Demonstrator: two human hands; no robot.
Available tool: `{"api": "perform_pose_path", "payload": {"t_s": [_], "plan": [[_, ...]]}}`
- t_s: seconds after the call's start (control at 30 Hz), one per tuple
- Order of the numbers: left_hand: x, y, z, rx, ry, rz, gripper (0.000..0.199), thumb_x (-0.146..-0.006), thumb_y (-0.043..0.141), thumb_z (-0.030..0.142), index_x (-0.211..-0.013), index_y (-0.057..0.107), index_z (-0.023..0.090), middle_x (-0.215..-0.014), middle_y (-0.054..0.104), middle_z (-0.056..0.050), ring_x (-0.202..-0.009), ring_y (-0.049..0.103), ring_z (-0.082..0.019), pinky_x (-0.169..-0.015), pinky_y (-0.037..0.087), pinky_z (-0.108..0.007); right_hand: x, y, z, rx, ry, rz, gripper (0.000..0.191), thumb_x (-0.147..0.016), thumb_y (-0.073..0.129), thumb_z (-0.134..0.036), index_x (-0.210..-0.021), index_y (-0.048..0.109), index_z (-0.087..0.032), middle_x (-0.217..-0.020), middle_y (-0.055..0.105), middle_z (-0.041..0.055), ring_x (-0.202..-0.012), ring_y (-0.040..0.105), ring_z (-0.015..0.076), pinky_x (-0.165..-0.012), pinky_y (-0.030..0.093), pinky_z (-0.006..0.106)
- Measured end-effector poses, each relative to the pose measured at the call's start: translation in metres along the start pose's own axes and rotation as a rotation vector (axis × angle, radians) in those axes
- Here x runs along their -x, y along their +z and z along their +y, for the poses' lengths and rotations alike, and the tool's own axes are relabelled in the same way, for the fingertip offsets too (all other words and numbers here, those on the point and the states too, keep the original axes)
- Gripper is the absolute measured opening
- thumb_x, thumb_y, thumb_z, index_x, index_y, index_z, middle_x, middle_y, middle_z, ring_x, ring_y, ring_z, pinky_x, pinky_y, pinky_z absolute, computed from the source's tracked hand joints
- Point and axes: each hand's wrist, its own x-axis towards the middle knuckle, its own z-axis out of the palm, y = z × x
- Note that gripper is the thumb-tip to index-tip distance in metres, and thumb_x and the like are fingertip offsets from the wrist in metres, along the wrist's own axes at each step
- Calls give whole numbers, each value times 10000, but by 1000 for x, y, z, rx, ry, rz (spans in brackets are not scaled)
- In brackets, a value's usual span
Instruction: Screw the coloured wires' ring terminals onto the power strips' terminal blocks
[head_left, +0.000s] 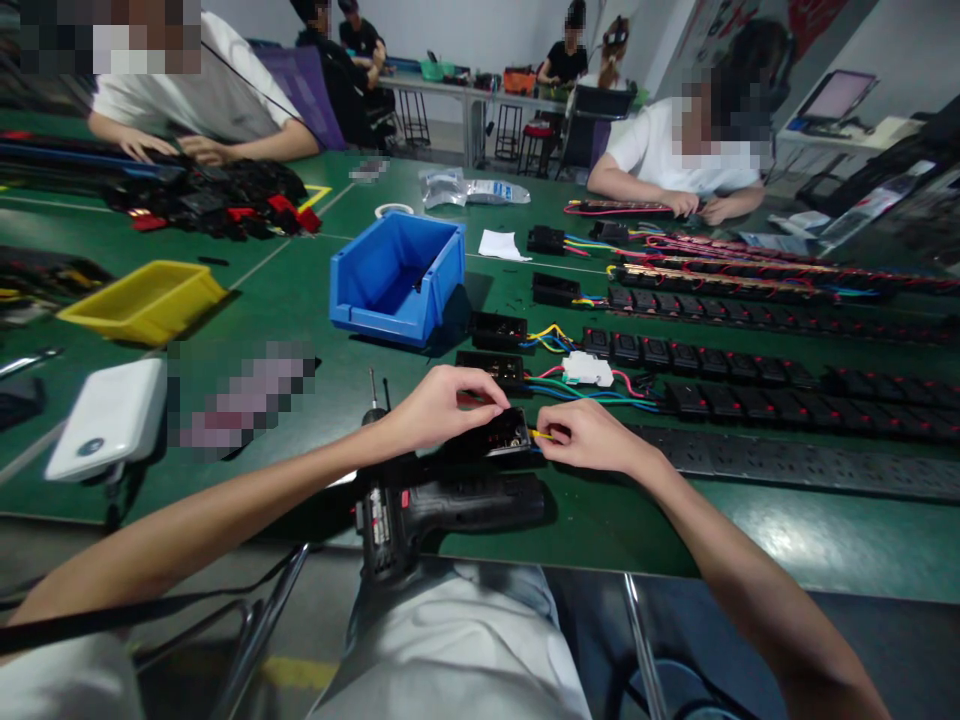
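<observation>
A small black open-topped box (491, 435) with metal contacts inside lies in front of me at the end of a black power strip (750, 462). Thumb and fingers of my left hand (450, 402) are closed at the box's upper rim. On its right side, my right hand (589, 435) pinches a yellow wire (541, 435) that leads to the box. A blue wire shows just below the yellow one. Close to my body, a black cordless screwdriver (465, 505) lies on its side at the table edge.
More power strips (720, 400) with wired end boxes lie at right. A blue bin (397, 280), a yellow tray (146, 300) and a white power bank (109, 420) stand on the green table (300, 300). Two co-workers sit opposite; a heap of black parts (210, 195) lies before one.
</observation>
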Motion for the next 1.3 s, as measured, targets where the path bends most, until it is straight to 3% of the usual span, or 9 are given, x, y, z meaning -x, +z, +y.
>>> {"api": "perform_pose_path", "payload": {"t_s": [0.17, 0.3, 0.5, 0.63, 0.8, 1.0, 1.3], "plan": [[5, -3, -4, -379, 224, -73, 165, -887, 569, 258, -996, 682, 207, -992, 650, -54, -959, 584, -178, -878, 456, -296, 0, 1, 1, 2, -3, -2, 117, -817, 537, -243, -741, 567, -160, -588, 470, -42, -546, 348, 53, -589, 196, 203], [0, -3, -4, -560, 296, -147, 185, -906, 554, 256, -1040, 675, 213, -1057, 593, -59, -1013, 540, -185, -901, 442, -299, 0, 1, 1, 9, 10, -11, 98, -814, 541, -246, -759, 572, -171, -590, 472, -48, -548, 351, 51, -588, 200, 199], [-15, 2, 15, -880, 323, -265, 140, -895, 571, 258, -875, 689, 185, -981, 567, -65, -930, 551, -186, -788, 479, -277, -1, 0, 0, 23, 22, -28, 73, -784, 540, -223, -735, 548, -169, -577, 454, -50, -540, 352, 52, -583, 200, 202], [-21, 17, 35, -1085, 295, -319, 114, -848, 601, 172, -781, 681, 126, -978, 588, -138, -927, 571, -246, -664, 505, -289, -1, 2, 1, 24, 25, -24, 41, -718, 564, -187, -712, 529, -166, -572, 449, -55, -541, 354, 50, -569, 195, 199], [-27, 34, 52, -1145, 169, -376, 148, -835, 547, 47, -871, 686, 86, -968, 632, -171, -925, 626, -240, -708, 551, -294, 0, 5, 5, 0, 31, -7, 91, -732, 570, -205, -678, 518, -152, -594, 494, -44, -546, 389, 45, -569, 214, 191], [-34, 30, 58, -1141, 59, -508, 192, -820, 530, 23, -952, 663, 68, -1018, 655, -175, -980, 649, -298, -791, 568, -398, 0, 3, 4, 3, 2, -15, 64, -758, 557, -211, -731, 529, -160, -648, 529, -37, -571, 405, 45, -583, 214, 192], [-24, 30, 45, -1128, 72, -410, 173, -818, 507, 30, -910, 646, 77, -1000, 634, -164, -903, 673, -289, -719, 573, -371, 0, 2, 2, 19, 13, -23, 36, -724, 545, -186, -716, 516, -166, -599, 469, -56, -561, 362, 43, -571, 198, 193]]}}
